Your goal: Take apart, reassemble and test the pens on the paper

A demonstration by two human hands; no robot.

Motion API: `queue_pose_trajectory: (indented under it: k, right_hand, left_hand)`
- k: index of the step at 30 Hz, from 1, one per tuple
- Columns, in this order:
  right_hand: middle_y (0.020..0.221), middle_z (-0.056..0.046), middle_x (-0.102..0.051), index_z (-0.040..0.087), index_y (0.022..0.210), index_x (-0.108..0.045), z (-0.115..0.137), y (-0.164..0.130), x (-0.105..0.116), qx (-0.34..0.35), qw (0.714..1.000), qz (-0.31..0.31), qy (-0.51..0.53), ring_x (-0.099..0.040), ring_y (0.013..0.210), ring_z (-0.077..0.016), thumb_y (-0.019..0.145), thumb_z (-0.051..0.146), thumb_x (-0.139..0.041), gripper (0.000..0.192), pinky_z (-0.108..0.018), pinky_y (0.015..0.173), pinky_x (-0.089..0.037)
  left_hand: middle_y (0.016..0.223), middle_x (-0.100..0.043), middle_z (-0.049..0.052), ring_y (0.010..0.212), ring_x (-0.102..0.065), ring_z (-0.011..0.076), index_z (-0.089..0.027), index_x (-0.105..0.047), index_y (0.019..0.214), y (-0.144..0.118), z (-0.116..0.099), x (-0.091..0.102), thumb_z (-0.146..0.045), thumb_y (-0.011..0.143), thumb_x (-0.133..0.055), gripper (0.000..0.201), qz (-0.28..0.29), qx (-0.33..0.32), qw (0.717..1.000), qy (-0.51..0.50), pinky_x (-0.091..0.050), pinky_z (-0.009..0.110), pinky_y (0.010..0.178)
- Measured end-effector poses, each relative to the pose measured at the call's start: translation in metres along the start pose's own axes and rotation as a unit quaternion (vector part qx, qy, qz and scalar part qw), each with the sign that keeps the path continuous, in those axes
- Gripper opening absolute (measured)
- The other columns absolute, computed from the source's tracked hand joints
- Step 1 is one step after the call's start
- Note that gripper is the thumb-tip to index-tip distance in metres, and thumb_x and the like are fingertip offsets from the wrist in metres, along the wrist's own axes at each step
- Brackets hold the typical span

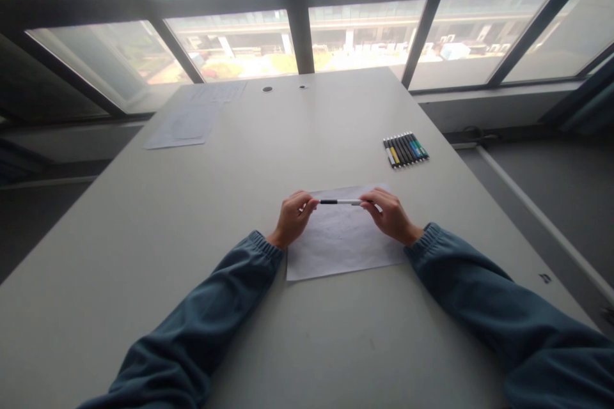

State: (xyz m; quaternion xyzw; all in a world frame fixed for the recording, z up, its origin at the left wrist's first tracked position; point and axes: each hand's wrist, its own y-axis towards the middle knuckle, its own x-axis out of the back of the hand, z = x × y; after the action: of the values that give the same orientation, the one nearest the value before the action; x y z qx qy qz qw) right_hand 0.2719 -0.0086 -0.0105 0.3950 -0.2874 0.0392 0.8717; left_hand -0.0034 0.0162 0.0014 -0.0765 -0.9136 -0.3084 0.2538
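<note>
A pen (340, 202) is held level over the paper (341, 244), pinched at its ends by left hand (293, 217) and right hand (391, 214) (cap apparently still on). No marks are discernible on the sheet; the other pens (405, 149) lie untouched.

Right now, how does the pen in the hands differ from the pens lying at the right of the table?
The held pen is single, lifted above the paper and gripped at both ends by the left hand and right hand. The row of pens lies untouched, side by side, on the table. Both are slim markers.
</note>
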Motion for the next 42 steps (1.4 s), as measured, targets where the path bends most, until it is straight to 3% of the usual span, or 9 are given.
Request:
queue_pose_trajectory:
  k: [9,17,19,23,27,30,32,42]
  right_hand:
    - [0.082,-0.006,-0.067,0.019,0.097,-0.066,-0.0008,0.0004,0.0005,-0.004,1.000,-0.005,-0.003,-0.060,0.075,-0.0197,0.098,0.024,-0.059,0.009,-0.034,0.072,-0.049]
    - [0.082,-0.006,-0.067,0.019,0.097,-0.066,-0.0012,-0.0004,-0.0005,-0.011,1.000,-0.006,0.005,-0.061,0.076,-0.0202,0.098,0.026,-0.058,0.011,-0.034,0.072,-0.049]
    - [0.082,-0.006,-0.067,0.019,0.097,-0.066,-0.0013,-0.0003,-0.0012,-0.017,1.000,-0.009,0.006,-0.060,0.076,-0.0201,0.099,0.027,-0.057,0.012,-0.034,0.072,-0.049]
    - [0.083,-0.006,-0.067,0.020,0.097,-0.066,-0.0007,0.0002,-0.0020,-0.021,1.000,-0.019,0.005,-0.061,0.077,-0.0204,0.099,0.028,-0.057,0.012,-0.035,0.073,-0.050]
    - [0.084,-0.006,-0.067,0.021,0.099,-0.065,-0.0006,0.0007,-0.0016,-0.012,1.000,-0.023,0.000,-0.060,0.077,-0.0207,0.098,0.027,-0.059,0.009,-0.036,0.073,-0.050]
    - [0.082,-0.006,-0.066,0.022,0.099,-0.065,-0.0006,0.0011,-0.0011,-0.004,1.000,-0.019,-0.003,-0.060,0.077,-0.0212,0.097,0.026,-0.059,0.008,-0.036,0.072,-0.050]
    - [0.083,-0.006,-0.066,0.022,0.100,-0.065,0.0001,0.0016,-0.0006,0.001,1.000,-0.016,-0.003,-0.060,0.078,-0.0214,0.097,0.025,-0.060,0.007,-0.036,0.073,-0.051]
    - [0.091,-0.007,-0.068,0.023,0.108,-0.065,0.0031,0.0031,0.0004,0.014,1.000,-0.018,-0.002,-0.061,0.086,-0.0236,0.094,0.025,-0.065,0.015,-0.040,0.077,-0.054]
  left_hand:
    - [0.081,-0.069,0.004,0.073,-0.061,0.0136,-0.018,-0.069,0.088,0.0021,-0.0036,-0.0021,-0.033,0.092,-0.067,0.015,-0.042,-0.036,0.998,-0.012,-0.050,0.026,0.064]
    - [0.090,-0.073,0.007,0.080,-0.066,0.0146,-0.019,-0.071,0.093,0.0014,-0.0038,-0.0020,-0.029,0.092,-0.067,0.012,-0.044,-0.046,0.998,-0.015,-0.053,0.026,0.067]
    - [0.096,-0.073,0.008,0.083,-0.066,0.0149,-0.019,-0.070,0.100,0.0015,-0.0021,-0.0024,-0.031,0.091,-0.070,0.015,-0.037,-0.050,0.998,-0.018,-0.053,0.026,0.068]
    - [0.106,-0.071,0.008,0.088,-0.066,0.0158,-0.021,-0.060,0.121,0.0011,0.0031,-0.0034,-0.042,0.081,-0.079,0.049,-0.029,-0.040,0.998,-0.043,-0.052,0.025,0.067]
    - [0.085,-0.068,0.004,0.077,-0.063,0.0146,-0.018,-0.065,0.100,-0.0007,0.0054,-0.0026,-0.052,0.093,-0.060,0.035,-0.026,0.019,0.999,-0.027,-0.049,0.026,0.067]
    - [0.065,-0.061,0.002,0.062,-0.056,0.0139,-0.017,-0.063,0.074,-0.0016,0.0040,-0.0008,-0.057,0.100,-0.042,0.052,0.021,0.028,0.999,-0.010,-0.045,0.028,0.065]
    - [0.058,-0.056,0.000,0.056,-0.052,0.0132,-0.018,-0.060,0.065,-0.0016,0.0025,0.0000,-0.055,0.101,-0.040,0.056,0.036,0.024,0.999,-0.010,-0.043,0.027,0.063]
    - [0.057,-0.058,0.000,0.054,-0.053,0.0121,-0.018,-0.059,0.063,-0.0016,-0.0007,0.0000,-0.048,0.100,-0.048,0.050,0.019,0.031,0.999,-0.013,-0.042,0.027,0.061]
